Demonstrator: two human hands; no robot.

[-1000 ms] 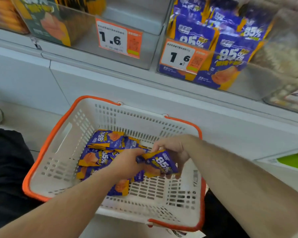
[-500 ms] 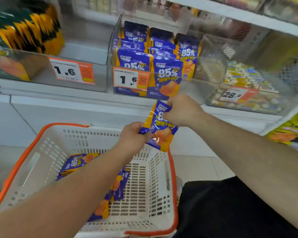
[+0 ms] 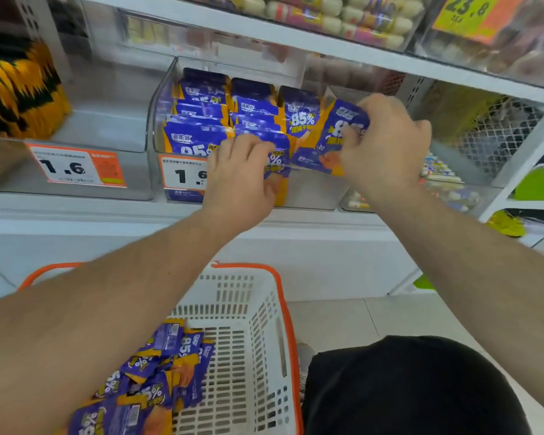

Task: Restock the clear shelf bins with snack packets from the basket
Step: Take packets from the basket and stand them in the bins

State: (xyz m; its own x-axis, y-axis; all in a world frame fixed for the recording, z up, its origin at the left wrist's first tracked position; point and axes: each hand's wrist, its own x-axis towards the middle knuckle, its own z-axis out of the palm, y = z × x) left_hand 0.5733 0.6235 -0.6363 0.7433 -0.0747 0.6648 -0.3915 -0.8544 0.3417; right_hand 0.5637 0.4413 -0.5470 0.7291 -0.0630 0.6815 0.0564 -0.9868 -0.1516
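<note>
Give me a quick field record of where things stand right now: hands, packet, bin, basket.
left hand: at the bin front, fingers on the front packets
right hand: pinching a purple packet, tilted, at the bin's right side
bin: clear, holds rows of upright purple packets, space at right
basket: white with orange rim, below the shelf, loose packets left inside
price tag: reads 1.6

I see snack packets [image 3: 299, 120] at 12 o'clock: purple w/ orange edges, white "85%" print. Basket [image 3: 264, 340] at 6: white slotted walls, orange rim, same purple/orange packs inside. Price tags [image 3: 76, 166] at 9: white w/ black "1.6", orange border. Packs at 10 [image 3: 16, 89]: yellow/black zigzag. Shelf [image 3: 107, 215] white.
</note>
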